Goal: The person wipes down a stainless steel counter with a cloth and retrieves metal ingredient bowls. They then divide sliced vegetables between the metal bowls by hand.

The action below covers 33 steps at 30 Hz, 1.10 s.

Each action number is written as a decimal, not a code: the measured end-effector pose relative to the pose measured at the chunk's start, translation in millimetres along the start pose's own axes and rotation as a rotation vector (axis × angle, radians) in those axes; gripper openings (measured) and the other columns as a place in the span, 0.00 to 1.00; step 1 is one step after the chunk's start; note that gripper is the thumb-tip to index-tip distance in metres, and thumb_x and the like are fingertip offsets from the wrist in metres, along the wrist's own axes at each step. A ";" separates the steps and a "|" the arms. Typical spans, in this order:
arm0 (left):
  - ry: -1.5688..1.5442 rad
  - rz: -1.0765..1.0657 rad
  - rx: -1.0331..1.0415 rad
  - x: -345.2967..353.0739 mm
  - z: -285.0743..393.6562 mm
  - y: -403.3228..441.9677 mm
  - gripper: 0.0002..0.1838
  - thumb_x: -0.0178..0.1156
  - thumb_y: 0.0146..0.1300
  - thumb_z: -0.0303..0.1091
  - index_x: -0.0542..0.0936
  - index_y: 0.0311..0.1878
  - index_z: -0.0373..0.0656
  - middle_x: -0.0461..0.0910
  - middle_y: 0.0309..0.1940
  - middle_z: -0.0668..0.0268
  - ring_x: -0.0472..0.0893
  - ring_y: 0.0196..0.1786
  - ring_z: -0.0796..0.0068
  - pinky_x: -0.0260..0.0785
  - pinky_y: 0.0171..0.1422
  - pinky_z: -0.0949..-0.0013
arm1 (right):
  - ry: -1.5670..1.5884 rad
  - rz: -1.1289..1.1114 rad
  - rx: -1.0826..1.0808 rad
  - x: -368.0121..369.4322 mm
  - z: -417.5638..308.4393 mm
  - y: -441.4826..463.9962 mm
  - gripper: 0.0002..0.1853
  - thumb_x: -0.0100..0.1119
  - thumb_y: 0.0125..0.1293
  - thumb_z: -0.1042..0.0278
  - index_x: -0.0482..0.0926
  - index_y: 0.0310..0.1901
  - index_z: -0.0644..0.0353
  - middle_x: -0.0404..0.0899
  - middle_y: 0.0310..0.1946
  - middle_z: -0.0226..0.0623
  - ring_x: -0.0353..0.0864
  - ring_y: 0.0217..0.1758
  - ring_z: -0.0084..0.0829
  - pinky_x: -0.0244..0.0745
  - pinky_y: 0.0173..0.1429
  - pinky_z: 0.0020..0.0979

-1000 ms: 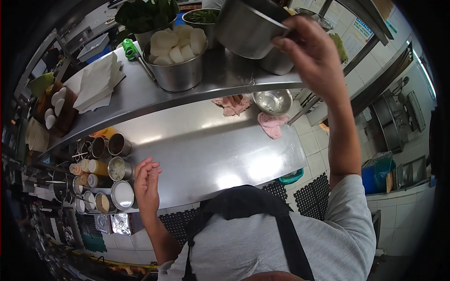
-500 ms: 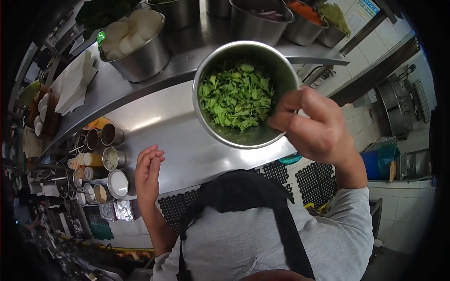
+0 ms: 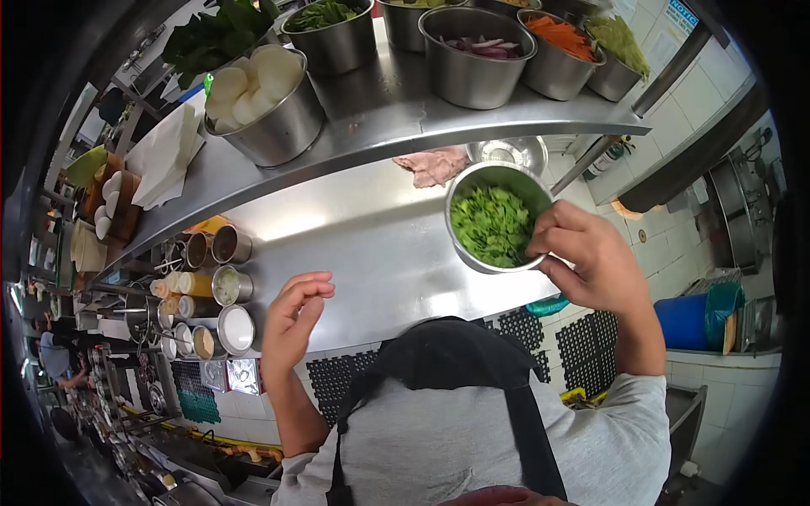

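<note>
My right hand [image 3: 582, 253] pinches the right rim of a round metal container [image 3: 462, 244], which is tilted so that the chopped green leaves [image 3: 494, 223] inside show. The container is over the right part of the steel counter [image 3: 363, 278], below the raised shelf. Whether its base touches the counter, I cannot tell. My left hand [image 3: 295, 316] is held over the counter's left part with fingers apart and nothing in it, near a small metal pot [image 3: 231, 286] and a white-topped container [image 3: 236, 329].
The raised shelf [image 3: 363, 135] holds metal containers of white slices [image 3: 253, 88], red onion [image 3: 481, 48] and carrot [image 3: 561, 38]. Behind my held container are a pink cloth [image 3: 432, 166] and a metal bowl [image 3: 510, 152]. Sauce bottles [image 3: 196, 284] stand left. Another person [image 3: 59, 354] is at far left.
My right hand has brought the container down from the shelf to over the counter, lower and further from my face. My left hand has shifted slightly right in view.
</note>
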State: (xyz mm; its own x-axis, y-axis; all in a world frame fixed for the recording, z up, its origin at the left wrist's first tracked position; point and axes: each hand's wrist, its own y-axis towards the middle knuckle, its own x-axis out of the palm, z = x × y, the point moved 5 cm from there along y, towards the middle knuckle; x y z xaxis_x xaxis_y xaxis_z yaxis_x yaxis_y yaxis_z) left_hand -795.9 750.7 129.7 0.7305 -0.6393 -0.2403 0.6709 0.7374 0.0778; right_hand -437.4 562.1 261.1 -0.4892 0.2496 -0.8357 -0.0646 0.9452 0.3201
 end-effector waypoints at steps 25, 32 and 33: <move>0.466 0.267 0.322 -90.6 156.3 136.7 0.31 0.80 0.65 0.41 0.76 0.64 0.40 0.78 0.59 0.64 0.81 0.65 0.64 0.76 0.65 0.62 | 0.002 0.023 0.749 242.4 189.4 -214.7 0.08 0.71 0.61 0.76 0.89 0.42 0.59 0.77 0.73 0.53 0.83 0.70 0.56 0.83 0.69 0.46; 0.263 0.228 0.287 -94.3 139.4 158.2 0.42 0.86 0.58 0.41 0.69 0.68 0.39 0.75 0.62 0.58 0.80 0.65 0.66 0.80 0.67 0.63 | 0.042 0.028 0.741 249.1 195.3 -216.0 0.08 0.69 0.61 0.75 0.88 0.42 0.60 0.78 0.72 0.52 0.85 0.67 0.56 0.83 0.67 0.47; 0.260 0.260 0.301 -90.7 142.5 160.0 0.48 0.87 0.56 0.43 0.67 0.71 0.39 0.75 0.64 0.56 0.79 0.67 0.64 0.79 0.69 0.62 | 0.040 0.024 0.753 251.0 196.9 -216.4 0.08 0.69 0.60 0.75 0.88 0.42 0.59 0.79 0.71 0.52 0.86 0.66 0.56 0.83 0.67 0.47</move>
State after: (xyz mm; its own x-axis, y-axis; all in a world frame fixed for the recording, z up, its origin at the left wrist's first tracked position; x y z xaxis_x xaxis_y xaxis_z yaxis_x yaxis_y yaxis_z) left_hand -736.7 895.6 301.9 0.8488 -0.3375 -0.4069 0.5050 0.7453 0.4353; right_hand -375.0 461.7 -105.8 -0.5154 0.2778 -0.8107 0.5513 0.8318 -0.0655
